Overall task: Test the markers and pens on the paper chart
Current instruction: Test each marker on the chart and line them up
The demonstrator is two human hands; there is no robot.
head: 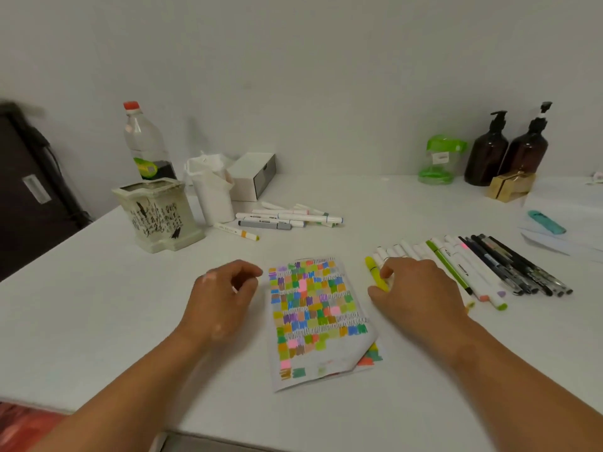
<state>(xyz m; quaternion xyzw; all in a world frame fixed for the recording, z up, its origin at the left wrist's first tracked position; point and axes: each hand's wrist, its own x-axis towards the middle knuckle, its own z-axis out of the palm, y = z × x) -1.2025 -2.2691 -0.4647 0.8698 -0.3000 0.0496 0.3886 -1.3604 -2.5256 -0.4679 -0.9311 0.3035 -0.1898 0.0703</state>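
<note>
Right fingers (390,269) pinch a yellow marker (372,267) beside the paper chart (313,305).

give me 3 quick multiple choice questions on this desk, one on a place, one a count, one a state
1. Where does the paper chart lie? A under the ceramic pot; B between left hand and right hand; C on the box.
2. How many brown pump bottles? A one; B two; C four.
3. The chart's near right corner is: A flat; B torn off; C curled up.
Key: 1 B, a hand flanks each side; 2 B, both stand at the far right; 3 C, colours beneath show.
</note>
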